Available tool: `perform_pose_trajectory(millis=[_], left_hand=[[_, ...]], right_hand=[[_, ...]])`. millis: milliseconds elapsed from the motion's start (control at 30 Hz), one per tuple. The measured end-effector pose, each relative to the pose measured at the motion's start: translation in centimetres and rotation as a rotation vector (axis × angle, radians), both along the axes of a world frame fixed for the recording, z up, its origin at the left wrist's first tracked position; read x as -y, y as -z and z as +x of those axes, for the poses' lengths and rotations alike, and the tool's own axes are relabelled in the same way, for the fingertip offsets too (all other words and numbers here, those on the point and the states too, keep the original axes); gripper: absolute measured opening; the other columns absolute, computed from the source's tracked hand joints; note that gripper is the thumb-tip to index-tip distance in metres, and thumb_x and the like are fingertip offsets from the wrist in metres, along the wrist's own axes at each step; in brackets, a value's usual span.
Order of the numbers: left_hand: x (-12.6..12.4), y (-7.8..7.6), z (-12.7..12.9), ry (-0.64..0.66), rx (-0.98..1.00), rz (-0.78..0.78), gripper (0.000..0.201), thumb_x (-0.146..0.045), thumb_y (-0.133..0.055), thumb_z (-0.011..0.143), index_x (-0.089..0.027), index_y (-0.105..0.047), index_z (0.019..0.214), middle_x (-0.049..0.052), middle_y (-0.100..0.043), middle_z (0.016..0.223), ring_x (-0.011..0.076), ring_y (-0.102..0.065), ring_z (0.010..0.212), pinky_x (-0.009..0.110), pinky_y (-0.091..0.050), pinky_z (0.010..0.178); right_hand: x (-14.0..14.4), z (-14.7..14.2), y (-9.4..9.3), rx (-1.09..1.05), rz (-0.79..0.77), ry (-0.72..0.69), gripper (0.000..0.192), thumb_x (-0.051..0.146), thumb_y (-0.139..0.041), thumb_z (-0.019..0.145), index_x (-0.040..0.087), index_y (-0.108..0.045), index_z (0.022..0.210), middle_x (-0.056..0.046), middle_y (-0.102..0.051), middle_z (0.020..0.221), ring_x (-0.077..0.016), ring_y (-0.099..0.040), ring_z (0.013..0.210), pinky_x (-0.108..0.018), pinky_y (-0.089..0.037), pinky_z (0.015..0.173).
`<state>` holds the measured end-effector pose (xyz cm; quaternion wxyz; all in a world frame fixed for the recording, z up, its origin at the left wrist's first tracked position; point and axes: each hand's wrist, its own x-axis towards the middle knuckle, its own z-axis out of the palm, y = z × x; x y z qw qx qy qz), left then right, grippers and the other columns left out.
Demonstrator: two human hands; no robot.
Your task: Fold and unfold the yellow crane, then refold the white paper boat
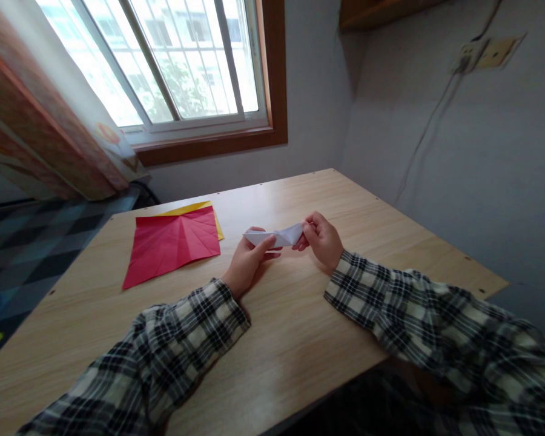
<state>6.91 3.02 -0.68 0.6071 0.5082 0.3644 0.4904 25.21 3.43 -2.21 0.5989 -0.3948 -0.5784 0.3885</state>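
Observation:
A long, narrow piece of folded white paper (pixel 279 237) is held just over the middle of the table. My left hand (pixel 251 257) grips its left part, thumb on the near face and fingers behind and beneath. At its other end, the thumb and fingers of my right hand (pixel 320 238) pinch the tip. The paper's right part looks raised and bent, while the left part lies flatter and ends in a point. My fingers hide some of its far side.
Left of my hands, a creased red paper sheet (pixel 175 245) overlaps a yellow sheet (pixel 220 227) on the wooden table (pixel 281 363). Beyond the table stand a wall and a barred window (pixel 191 72). A checkered surface (pixel 45 242) lies at the left, and a cable (pixel 420 145) hangs at the right.

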Motion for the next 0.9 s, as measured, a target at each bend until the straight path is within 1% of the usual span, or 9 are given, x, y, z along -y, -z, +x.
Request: perform_pose_trajectory(millis=[100,167,267,333,400,467,567,733,900], left_hand=[[-0.08,0.07,-0.01,-0.036,0.016,-0.005,0.041,-0.035,-0.078,0.075,-0.019,-0.047,0.096,0.000,-0.065,0.084,0.0110,-0.065,0.064,0.024,-0.055,0.065],[-0.13,0.11,-0.04,-0.061,0.032,-0.004,0.042,-0.035,-0.079,0.074,-0.019,-0.048,0.096,-0.001,-0.065,0.082,0.0099,-0.064,0.060,0.022,-0.054,0.062],[-0.15,0.13,-0.11,-0.075,0.041,0.004,0.043,-0.036,-0.080,0.073,-0.018,-0.049,0.097,0.000,-0.065,0.082,0.0098,-0.064,0.061,0.022,-0.055,0.062],[-0.16,0.14,-0.17,-0.079,0.035,0.018,0.043,-0.037,-0.079,0.073,-0.018,-0.049,0.096,0.000,-0.065,0.083,0.0099,-0.064,0.061,0.022,-0.055,0.061],[-0.20,0.18,-0.24,-0.085,0.032,0.027,0.043,-0.037,-0.079,0.073,-0.018,-0.048,0.096,0.000,-0.065,0.083,0.0097,-0.064,0.060,0.022,-0.055,0.060],[-0.27,0.25,-0.29,-0.090,0.036,0.027,0.043,-0.037,-0.079,0.073,-0.018,-0.048,0.096,0.000,-0.065,0.084,0.0094,-0.064,0.059,0.022,-0.055,0.060],[-0.32,0.35,-0.35,-0.075,0.039,0.034,0.044,-0.037,-0.079,0.073,-0.018,-0.050,0.099,0.000,-0.066,0.083,0.0096,-0.065,0.060,0.021,-0.056,0.060],[-0.12,0.28,-0.37,-0.031,0.015,0.051,0.044,-0.037,-0.077,0.077,-0.017,-0.053,0.108,0.001,-0.067,0.081,0.0101,-0.066,0.060,0.021,-0.056,0.061],[0.06,0.12,-0.29,-0.002,-0.022,0.070,0.037,-0.038,-0.076,0.078,-0.015,-0.059,0.102,0.002,-0.068,0.080,0.0111,-0.066,0.062,0.022,-0.056,0.062]], right_hand=[[-0.07,-0.03,0.04,-0.043,-0.034,-0.016,0.038,0.059,-0.051,0.089,0.023,-0.044,0.087,0.006,-0.062,0.057,-0.0115,-0.065,0.049,-0.020,-0.050,0.045],[-0.10,0.02,0.05,-0.079,-0.062,-0.054,0.040,0.061,-0.053,0.088,0.022,-0.044,0.088,0.006,-0.062,0.059,-0.0109,-0.066,0.050,-0.019,-0.050,0.045],[-0.07,0.10,0.11,-0.087,-0.127,-0.193,0.046,0.066,-0.055,0.085,0.022,-0.046,0.090,0.004,-0.066,0.066,-0.0110,-0.066,0.051,-0.019,-0.050,0.044],[-0.05,0.12,0.17,-0.050,-0.191,-0.305,0.050,0.067,-0.062,0.080,0.021,-0.048,0.093,0.002,-0.068,0.067,-0.0120,-0.066,0.051,-0.019,-0.050,0.042],[-0.06,0.10,0.20,-0.035,-0.244,-0.362,0.051,0.062,-0.071,0.074,0.020,-0.050,0.095,0.001,-0.069,0.066,-0.0123,-0.066,0.050,-0.019,-0.049,0.041],[-0.11,0.10,0.16,-0.070,-0.264,-0.360,0.050,0.056,-0.077,0.071,0.019,-0.052,0.094,0.002,-0.068,0.065,-0.0116,-0.064,0.049,-0.019,-0.050,0.042],[-0.19,0.13,0.07,-0.113,-0.284,-0.362,0.047,0.054,-0.079,0.069,0.018,-0.055,0.089,0.002,-0.069,0.066,-0.0108,-0.063,0.049,-0.019,-0.050,0.043],[0.04,0.08,0.41,0.027,-0.290,-0.496,0.043,0.056,-0.076,0.072,0.014,-0.065,0.074,-0.002,-0.068,0.063,-0.0105,-0.063,0.052,-0.020,-0.049,0.046],[0.25,-0.10,0.90,0.037,-0.257,-0.477,0.048,0.062,-0.070,0.075,0.015,-0.064,0.066,-0.001,-0.065,0.058,-0.0115,-0.062,0.052,-0.024,-0.053,0.051]])
